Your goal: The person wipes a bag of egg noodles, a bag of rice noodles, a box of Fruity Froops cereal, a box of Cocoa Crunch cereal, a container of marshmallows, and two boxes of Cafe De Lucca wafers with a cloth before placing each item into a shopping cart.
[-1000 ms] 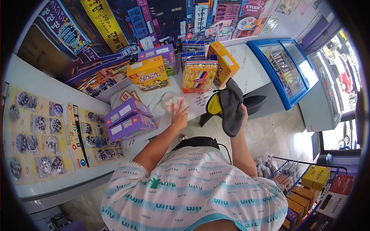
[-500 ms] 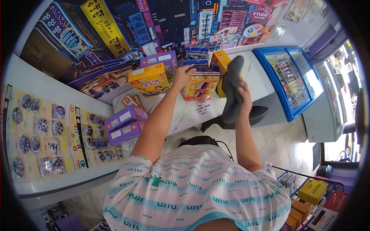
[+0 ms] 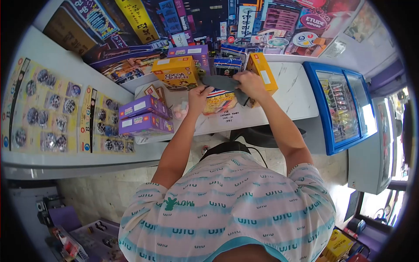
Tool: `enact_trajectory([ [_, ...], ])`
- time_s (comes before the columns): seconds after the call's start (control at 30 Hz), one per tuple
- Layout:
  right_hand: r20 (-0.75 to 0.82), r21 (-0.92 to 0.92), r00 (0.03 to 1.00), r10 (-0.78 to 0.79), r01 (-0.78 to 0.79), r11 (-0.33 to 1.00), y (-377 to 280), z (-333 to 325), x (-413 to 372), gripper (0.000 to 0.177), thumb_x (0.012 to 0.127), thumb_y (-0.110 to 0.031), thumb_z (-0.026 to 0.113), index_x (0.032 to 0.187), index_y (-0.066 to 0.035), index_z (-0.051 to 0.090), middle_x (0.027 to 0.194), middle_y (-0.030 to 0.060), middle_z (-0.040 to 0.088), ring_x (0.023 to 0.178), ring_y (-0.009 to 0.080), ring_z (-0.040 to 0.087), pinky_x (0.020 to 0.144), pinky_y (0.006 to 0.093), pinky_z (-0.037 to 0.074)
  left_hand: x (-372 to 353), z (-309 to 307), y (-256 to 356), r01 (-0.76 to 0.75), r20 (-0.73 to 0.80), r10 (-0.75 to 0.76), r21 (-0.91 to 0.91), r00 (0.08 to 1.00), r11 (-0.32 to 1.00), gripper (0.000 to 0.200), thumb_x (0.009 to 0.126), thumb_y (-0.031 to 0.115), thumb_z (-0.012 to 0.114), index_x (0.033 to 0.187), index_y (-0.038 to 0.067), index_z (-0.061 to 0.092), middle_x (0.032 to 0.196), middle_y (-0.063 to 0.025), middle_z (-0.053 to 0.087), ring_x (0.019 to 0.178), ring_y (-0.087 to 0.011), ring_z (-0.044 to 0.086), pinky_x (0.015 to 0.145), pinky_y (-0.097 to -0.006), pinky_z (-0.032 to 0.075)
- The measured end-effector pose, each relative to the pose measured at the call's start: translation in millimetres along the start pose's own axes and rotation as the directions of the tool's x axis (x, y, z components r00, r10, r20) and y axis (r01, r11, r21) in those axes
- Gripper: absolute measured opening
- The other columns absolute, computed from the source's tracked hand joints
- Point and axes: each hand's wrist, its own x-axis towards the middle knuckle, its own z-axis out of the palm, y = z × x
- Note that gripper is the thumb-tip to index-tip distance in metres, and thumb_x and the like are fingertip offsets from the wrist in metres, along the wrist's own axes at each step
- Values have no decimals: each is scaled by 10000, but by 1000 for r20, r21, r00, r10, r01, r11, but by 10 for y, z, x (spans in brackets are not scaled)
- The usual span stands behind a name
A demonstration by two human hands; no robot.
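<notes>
White, grey-veined counter (image 3: pixel 293 94). My left hand (image 3: pixel 200 97) pinches the glossy noodle pack (image 3: pixel 221 105) near its top corner; my right hand (image 3: pixel 250 84) grips bunched grey cloth (image 3: pixel 220 81).

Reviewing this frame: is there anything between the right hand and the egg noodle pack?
Yes. The grey cloth item held by the right hand spans the upper edge and right side of the egg noodle pack in this view.
</notes>
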Motion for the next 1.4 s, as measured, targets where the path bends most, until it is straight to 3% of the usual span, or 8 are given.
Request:
enact_trajectory([
  [0.17,39,102,965,260,-262,960,406,-435,-48,342,705,-138,690,1043,-114,640,966,128,662,871,331,634,753,412,504,-230,-120,106,22,-101,-124,-684,987,729,177,843,131,660,887,-40,657,773,-20,654,647,-76,575,619,-204,462],
  [0.3,73,560,950,304,-291,775,219,-733,-152,522,734,-272,699,1179,-38,560,1046,195,634,944,338,622,815,394,484,-202,-117,45,20,-81,-97,-654,992,756,227,826,132,678,981,-31,651,802,-41,665,671,-76,593,646,-190,472],
  [0.4,210,512,965,158,-246,823,-271,-452,-255,754,747,-444,689,1321,-33,426,1252,241,507,1168,332,502,959,385,403,-160,-103,129,-338,-88,334,-39,938,940,209,857,30,588,1055,-27,625,936,-65,659,710,-108,611,659,-224,483],
  [0.5,-249,352,966,72,21,936,-859,391,-326,799,783,-328,679,1408,-30,279,1481,238,144,1343,449,180,1077,479,215,-150,-44,-68,90,-46,-113,-355,993,930,191,841,67,583,990,-28,654,828,-57,677,685,-94,583,631,-246,468],
  [0.9,-629,548,718,299,137,825,-762,3,162,474,927,-210,429,1360,-24,386,1489,171,217,1379,425,87,1103,484,113,-460,260,1383,-182,-437,-13,-400,899,898,203,841,140,641,852,-61,661,729,-12,647,662,-71,544,610,-234,440],
  [0.97,-561,792,656,506,246,559,-751,-197,310,463,929,-216,417,1359,-44,396,1489,161,223,1380,420,91,1098,505,94,-500,232,1677,-259,-465,-17,-524,885,812,215,850,141,656,881,-72,664,772,-9,644,698,-62,543,625,-216,436],
  [1.07,-657,526,732,180,273,806,-1262,-461,30,469,933,-237,412,1365,-57,394,1490,151,228,1382,417,88,1089,534,69,-432,113,1835,-380,-595,17,-491,804,784,198,852,102,640,956,-66,656,852,-38,653,723,-62,553,657,-208,440],
  [1.4,-605,763,721,338,404,504,-1194,-760,86,581,944,-230,403,1418,36,199,1487,197,201,1397,314,135,1118,403,95,-1080,-162,2409,-519,-608,41,-638,793,569,176,860,76,624,913,-92,623,898,-130,656,749,-160,645,692,-290,529],
])
